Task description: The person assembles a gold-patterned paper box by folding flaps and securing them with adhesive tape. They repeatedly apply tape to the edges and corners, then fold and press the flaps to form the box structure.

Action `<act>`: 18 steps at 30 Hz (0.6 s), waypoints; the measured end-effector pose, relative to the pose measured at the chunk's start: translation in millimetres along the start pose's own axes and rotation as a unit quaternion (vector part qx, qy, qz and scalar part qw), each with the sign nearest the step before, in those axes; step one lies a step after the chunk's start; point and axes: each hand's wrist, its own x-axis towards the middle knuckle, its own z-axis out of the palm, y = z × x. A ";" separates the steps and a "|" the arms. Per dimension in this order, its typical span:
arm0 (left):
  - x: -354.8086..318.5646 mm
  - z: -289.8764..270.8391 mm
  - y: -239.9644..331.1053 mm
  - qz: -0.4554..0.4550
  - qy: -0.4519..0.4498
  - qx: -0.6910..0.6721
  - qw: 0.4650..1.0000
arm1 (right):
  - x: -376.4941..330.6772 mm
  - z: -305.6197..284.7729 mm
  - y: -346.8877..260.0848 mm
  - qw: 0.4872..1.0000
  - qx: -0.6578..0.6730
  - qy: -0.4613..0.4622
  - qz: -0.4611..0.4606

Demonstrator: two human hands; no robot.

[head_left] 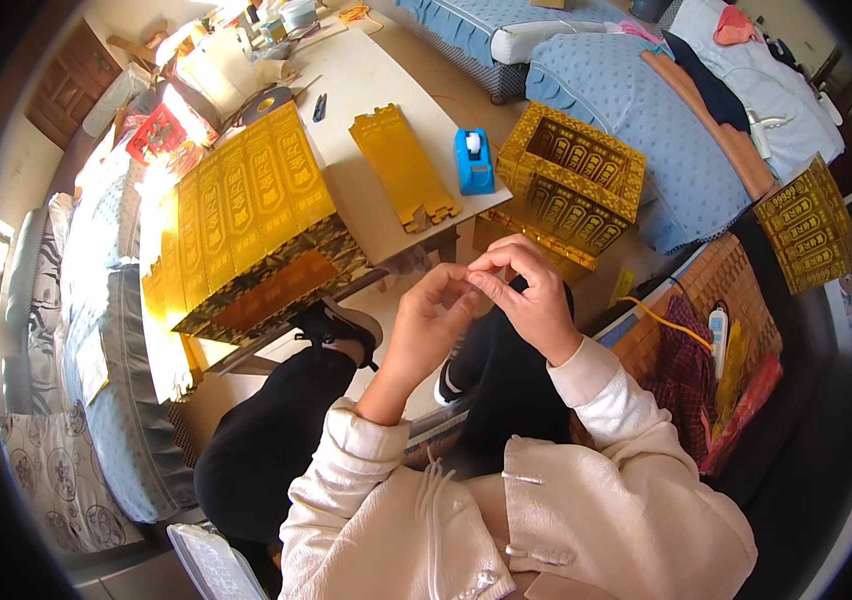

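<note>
Above the lap, left hand [424,322] and right hand [531,290] pinch fingertips together, possibly on a tape strip: light, limp, sticky; best held by its ends.

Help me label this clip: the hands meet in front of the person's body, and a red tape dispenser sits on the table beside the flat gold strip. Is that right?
Not quite: the tape dispenser is blue, not red, as the head view shows. The rest holds: the left hand and right hand meet in front of the body, and the dispenser sits on the table beside the flat gold strip.
</note>
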 end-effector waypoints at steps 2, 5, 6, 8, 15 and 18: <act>17.3 8.7 -9.8 -0.023 0.016 -0.075 0.997 | 7.8 -6.5 8.4 0.999 -0.023 0.021 0.008; 51.1 13.5 -22.9 -0.049 0.008 -0.137 0.989 | 20.6 -14.6 23.3 0.996 -0.074 0.058 -0.004; 61.2 16.6 -25.0 -0.060 0.001 -0.160 0.985 | 26.5 -17.4 29.2 0.995 -0.080 0.056 0.000; 78.2 22.4 -30.9 -0.060 0.016 -0.177 0.982 | 38.9 -22.3 40.7 0.994 -0.092 0.054 0.010; 130.0 23.0 -41.8 -0.118 0.060 -0.183 0.974 | 84.8 -26.0 85.8 0.993 -0.103 0.015 0.058; 142.8 25.5 -42.3 -0.124 0.098 -0.187 0.970 | 98.0 -21.3 99.7 0.992 -0.106 -0.003 0.072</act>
